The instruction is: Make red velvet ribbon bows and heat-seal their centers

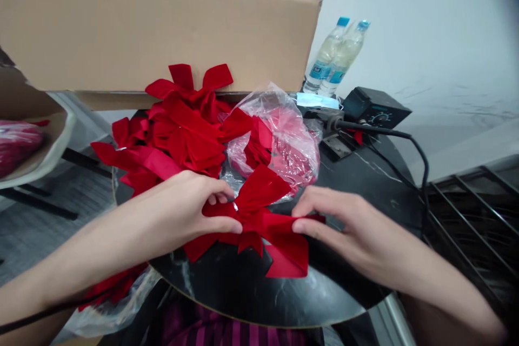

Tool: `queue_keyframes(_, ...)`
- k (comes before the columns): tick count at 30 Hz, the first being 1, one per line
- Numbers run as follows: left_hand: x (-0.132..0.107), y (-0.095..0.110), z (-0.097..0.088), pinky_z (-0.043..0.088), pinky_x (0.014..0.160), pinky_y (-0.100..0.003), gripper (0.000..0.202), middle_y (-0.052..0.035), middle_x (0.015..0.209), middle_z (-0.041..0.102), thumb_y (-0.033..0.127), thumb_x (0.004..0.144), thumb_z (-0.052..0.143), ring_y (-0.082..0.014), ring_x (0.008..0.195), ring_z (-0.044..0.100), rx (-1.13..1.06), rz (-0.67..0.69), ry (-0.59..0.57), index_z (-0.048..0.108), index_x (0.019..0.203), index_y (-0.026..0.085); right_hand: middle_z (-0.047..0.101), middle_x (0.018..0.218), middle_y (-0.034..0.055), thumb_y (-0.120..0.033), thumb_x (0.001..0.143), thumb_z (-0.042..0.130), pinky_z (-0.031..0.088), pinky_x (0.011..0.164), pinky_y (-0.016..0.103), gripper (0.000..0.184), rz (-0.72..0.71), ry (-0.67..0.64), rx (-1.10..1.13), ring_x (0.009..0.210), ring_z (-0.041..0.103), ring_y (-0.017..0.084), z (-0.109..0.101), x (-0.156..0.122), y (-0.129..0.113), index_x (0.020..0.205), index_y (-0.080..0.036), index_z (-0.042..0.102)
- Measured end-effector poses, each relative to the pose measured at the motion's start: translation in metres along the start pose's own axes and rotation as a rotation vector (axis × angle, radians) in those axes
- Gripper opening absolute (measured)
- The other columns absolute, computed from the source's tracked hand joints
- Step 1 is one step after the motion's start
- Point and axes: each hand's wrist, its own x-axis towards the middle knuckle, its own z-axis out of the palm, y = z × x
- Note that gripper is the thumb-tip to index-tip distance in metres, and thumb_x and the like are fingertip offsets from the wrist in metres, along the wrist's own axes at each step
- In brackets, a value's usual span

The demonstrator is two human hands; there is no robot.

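Note:
Both my hands hold a red velvet ribbon bow (253, 216) just above the black marble table (259, 286). My left hand (190, 211) pinches the bow's knot area between thumb and fingers, and a small metal glint shows there. My right hand (336, 227) grips the ribbon's right-hand loop between thumb and fingers. Beyond them lies a heap of finished-looking red bows (182, 135), partly overlapping a crumpled clear plastic bag (279, 140) with red ribbon inside.
A large cardboard box (154, 27) lies behind the heap. Several items stand beyond: two water bottles (334, 57), a black soldering station (375, 108) with its cable, and a metal holder (336, 135). A wire rack (474, 216) is at right; a tray with red material (20, 143) is at left.

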Motion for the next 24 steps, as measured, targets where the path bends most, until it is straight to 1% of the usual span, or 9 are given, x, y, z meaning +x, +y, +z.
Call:
queue_keyframes(2, -0.006, -0.005, 0.008, 0.050, 0.065, -0.030, 0.038, -0.0052, 0.090, 0.081, 0.054, 0.073, 0.083, -0.0245, 0.074, 0.074, 0.168, -0.004, -0.052, 0.080, 0.099, 0.026, 0.069, 0.101, -0.0019, -0.036, 0.105, 0.054, 0.045, 0.083, 0.026, 0.018, 0.093, -0.027, 0.007, 0.089, 0.062, 0.013, 0.018, -0.009, 0.003, 0.093, -0.026, 0.064)
queue_keyframes(4, -0.005, -0.004, 0.014, 0.050, 0.069, -0.032, 0.038, -0.0066, 0.091, 0.080, 0.053, 0.077, 0.079, -0.0257, 0.078, 0.074, 0.237, 0.000, -0.104, 0.078, 0.100, 0.023, 0.069, 0.108, -0.0006, -0.037, 0.105, 0.052, 0.044, 0.089, 0.030, 0.020, 0.139, 0.006, 0.001, 0.098, 0.061, 0.016, 0.035, -0.011, 0.006, 0.093, -0.025, 0.063)
queue_keyframes(6, -0.002, 0.003, 0.016, 0.051, 0.072, -0.030, 0.034, -0.0045, 0.092, 0.078, 0.049, 0.080, 0.078, -0.0235, 0.080, 0.072, 0.144, 0.000, -0.141, 0.076, 0.100, 0.022, 0.069, 0.107, -0.0007, -0.036, 0.105, 0.052, 0.043, 0.091, 0.032, 0.020, 0.162, 0.035, 0.025, 0.098, 0.061, 0.017, 0.047, -0.011, 0.005, 0.093, -0.025, 0.063)
queue_keyframes(9, 0.001, 0.014, 0.009, 0.053, 0.077, -0.026, 0.031, 0.0005, 0.100, 0.077, 0.045, 0.083, 0.077, -0.0194, 0.085, 0.072, -0.079, -0.028, -0.198, 0.073, 0.106, 0.025, 0.068, 0.102, -0.0012, -0.034, 0.104, 0.054, 0.044, 0.088, 0.029, 0.017, 0.146, 0.057, 0.142, 0.093, 0.062, 0.015, 0.050, -0.014, 0.004, 0.094, -0.024, 0.064)
queue_keyframes(12, 0.005, 0.022, 0.000, 0.054, 0.084, -0.025, 0.036, 0.0016, 0.106, 0.077, 0.043, 0.082, 0.078, -0.0203, 0.096, 0.073, -0.195, -0.039, -0.236, 0.071, 0.114, 0.027, 0.070, 0.104, -0.0008, -0.035, 0.101, 0.060, 0.046, 0.088, 0.026, 0.017, 0.108, 0.090, 0.260, 0.095, 0.064, 0.014, 0.038, -0.022, 0.003, 0.090, -0.023, 0.066)
queue_keyframes(15, 0.013, 0.032, -0.001, 0.055, 0.089, -0.027, 0.042, -0.0001, 0.109, 0.078, 0.040, 0.083, 0.078, -0.0217, 0.102, 0.073, -0.285, -0.056, -0.324, 0.068, 0.121, 0.026, 0.074, 0.100, -0.0020, -0.041, 0.098, 0.063, 0.049, 0.082, 0.024, 0.019, 0.167, 0.124, 0.298, 0.090, 0.067, 0.014, 0.018, -0.032, 0.002, 0.091, -0.025, 0.072)
queue_keyframes(17, 0.019, 0.039, 0.002, 0.056, 0.090, -0.029, 0.032, -0.0021, 0.103, 0.080, 0.033, 0.087, 0.074, -0.0213, 0.098, 0.074, -0.395, -0.063, -0.456, 0.068, 0.117, 0.023, 0.076, 0.093, -0.0029, -0.042, 0.097, 0.064, 0.049, 0.076, 0.024, 0.020, 0.191, 0.141, 0.248, 0.082, 0.067, 0.013, 0.002, -0.037, 0.000, 0.091, -0.025, 0.074)
queue_keyframes(20, 0.029, 0.049, 0.008, 0.058, 0.090, -0.033, 0.013, -0.0057, 0.097, 0.080, 0.016, 0.089, 0.066, -0.0212, 0.092, 0.075, -0.542, -0.043, -0.642, 0.070, 0.101, 0.017, 0.075, 0.089, -0.0035, -0.039, 0.097, 0.066, 0.047, 0.073, 0.023, 0.017, 0.139, 0.173, 0.071, 0.078, 0.065, 0.012, -0.023, -0.042, -0.002, 0.091, -0.026, 0.075)
queue_keyframes(24, 0.044, 0.050, 0.015, 0.058, 0.089, -0.033, 0.011, -0.0078, 0.096, 0.078, 0.011, 0.085, 0.070, -0.0215, 0.093, 0.074, -0.725, -0.063, -0.752, 0.071, 0.095, 0.015, 0.073, 0.085, -0.0038, -0.037, 0.095, 0.069, 0.045, 0.067, 0.022, 0.013, 0.036, 0.191, -0.097, 0.071, 0.061, 0.011, -0.049, -0.043, 0.003, 0.092, -0.026, 0.075)
